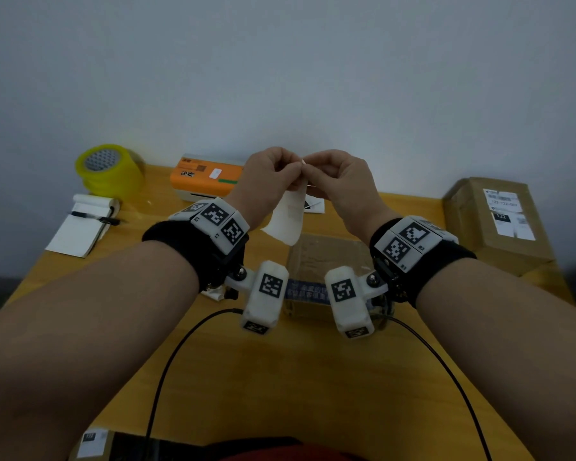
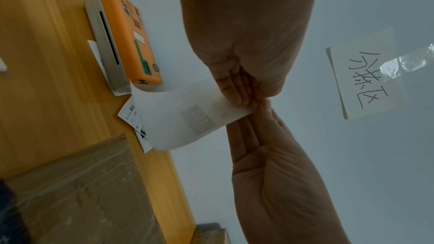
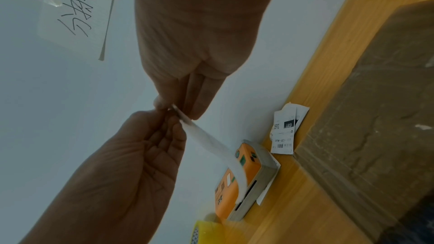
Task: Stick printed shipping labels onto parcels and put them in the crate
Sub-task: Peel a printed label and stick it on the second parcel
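Both hands are raised over the table, fingertips meeting at the top edge of a white shipping label [image 1: 288, 221] that hangs down curled, its print showing faintly through the back. My left hand [image 1: 293, 168] pinches the corner from the left and my right hand [image 1: 313, 168] pinches it from the right. In the left wrist view the label [image 2: 187, 118] hangs from the two hands' pinching fingers. Below the hands a brown taped cardboard parcel [image 1: 330, 257] lies flat on the yellow table [image 1: 280, 377], with no label showing on it. No crate is in view.
An orange label printer [image 1: 207, 178] stands at the back by the wall, loose printed labels [image 1: 315, 206] beside it. A yellow tape roll [image 1: 108, 171] and a notepad with a pen [image 1: 80, 227] lie at the left. A labelled parcel [image 1: 499, 224] stands at the right, another [image 1: 94, 444] at the near edge.
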